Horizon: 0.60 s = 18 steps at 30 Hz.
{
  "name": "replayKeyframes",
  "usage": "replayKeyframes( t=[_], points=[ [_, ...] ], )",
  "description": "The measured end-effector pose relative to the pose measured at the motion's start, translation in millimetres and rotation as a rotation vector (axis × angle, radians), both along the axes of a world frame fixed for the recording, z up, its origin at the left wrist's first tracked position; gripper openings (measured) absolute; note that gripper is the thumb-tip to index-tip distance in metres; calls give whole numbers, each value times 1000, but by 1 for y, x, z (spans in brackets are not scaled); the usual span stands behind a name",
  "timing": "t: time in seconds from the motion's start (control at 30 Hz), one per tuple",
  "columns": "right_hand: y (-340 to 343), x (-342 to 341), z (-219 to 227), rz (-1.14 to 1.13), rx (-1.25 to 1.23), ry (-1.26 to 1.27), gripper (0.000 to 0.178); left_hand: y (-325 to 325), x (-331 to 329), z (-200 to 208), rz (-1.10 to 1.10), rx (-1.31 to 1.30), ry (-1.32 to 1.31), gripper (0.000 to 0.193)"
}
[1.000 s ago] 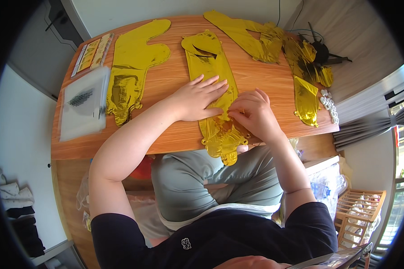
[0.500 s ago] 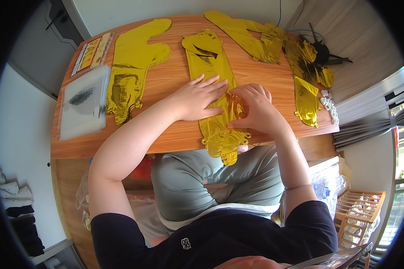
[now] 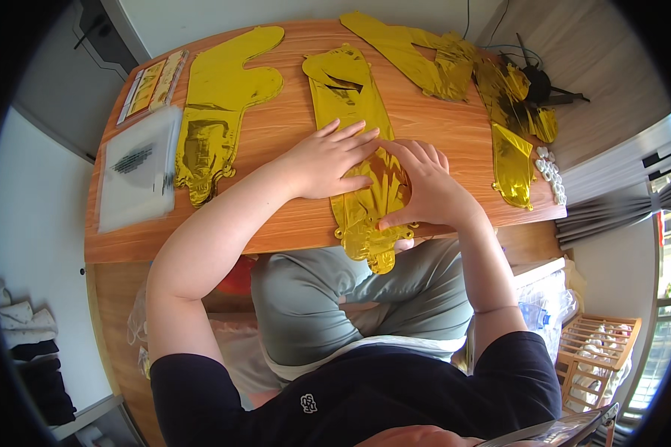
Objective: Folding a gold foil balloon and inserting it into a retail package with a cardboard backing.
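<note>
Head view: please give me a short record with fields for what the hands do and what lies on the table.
surface: wooden table
left hand: left hand pressed flat on the middle gold foil balloon
right hand: right hand pressed on the same balloon's lower part, near the table edge
balloon state: deflated, flat, its end hanging over the edge
left side: another gold foil balloon, clear plastic bag, flat packet
right side: more gold foil balloons

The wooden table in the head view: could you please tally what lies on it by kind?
Gold foil balloons, deflated: 5, counting the one under both hands; those at the far right overlap, so this is approximate.
Clear plastic packets: 1
Flat printed card packs: 1
Strings of small white pieces: 1
Total: 8
</note>
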State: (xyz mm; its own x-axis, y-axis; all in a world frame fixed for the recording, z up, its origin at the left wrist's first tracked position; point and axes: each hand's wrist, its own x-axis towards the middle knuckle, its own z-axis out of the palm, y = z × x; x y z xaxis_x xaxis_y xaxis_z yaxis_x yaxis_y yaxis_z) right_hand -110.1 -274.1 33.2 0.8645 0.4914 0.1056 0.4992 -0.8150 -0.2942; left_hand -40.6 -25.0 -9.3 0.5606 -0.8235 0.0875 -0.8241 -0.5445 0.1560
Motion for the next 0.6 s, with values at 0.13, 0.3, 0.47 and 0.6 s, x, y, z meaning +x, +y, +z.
replayKeyframes(
  t=[0.13, 0.3, 0.47, 0.6],
  points=[
    [-13, -3, 2, 54, 205, 12, 78, 0, -1, 0, -4, -21, 3, 80],
    [-29, 0, -2, 39, 184, -156, 31, 1, 0, -2, -7, -5, -11, 82],
    [-32, 3, -12, 118, 94, -285, 35, 1, 1, -2, -8, -5, -10, 83],
    [-31, 4, -13, 121, 86, -283, 36, 1, 2, -1, -9, -11, -10, 82]
  ],
)
